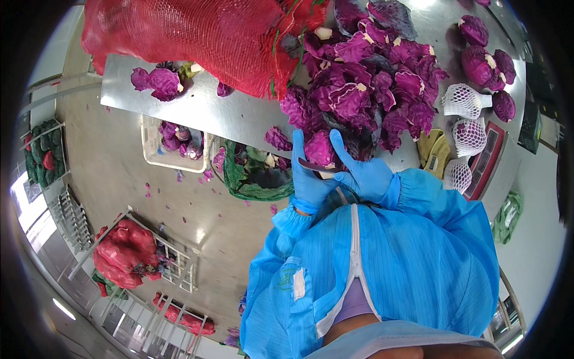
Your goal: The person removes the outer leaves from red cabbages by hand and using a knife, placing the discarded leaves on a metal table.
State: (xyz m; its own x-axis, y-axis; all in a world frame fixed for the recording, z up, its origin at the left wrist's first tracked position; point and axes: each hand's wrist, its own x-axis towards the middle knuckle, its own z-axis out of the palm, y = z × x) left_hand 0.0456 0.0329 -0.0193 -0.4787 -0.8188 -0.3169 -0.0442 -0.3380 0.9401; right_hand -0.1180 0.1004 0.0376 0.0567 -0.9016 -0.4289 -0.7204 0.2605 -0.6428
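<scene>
A red cabbage head [321,148] is held close to my body at the near edge of the steel table. My left hand [312,186], in a blue glove, grips its left side with one finger pointing up along it. On the other side my right hand [369,178], also gloved, closes around the cabbage, thumb toward the cut base. A thin, dark curved strip [318,167] crosses the cabbage between both hands; whether it is a blade or a leaf edge I cannot tell. Just beyond lies a large heap of loose purple cabbage leaves [359,90].
A full red mesh sack [191,36] lies at the table's far left. Trimmed cabbages [478,64] and white foam-net-wrapped ones [467,102] sit right, near a glove [434,151] and a red-framed scale [487,158]. Below left are a green-lined bin [239,191] and white crate [154,160].
</scene>
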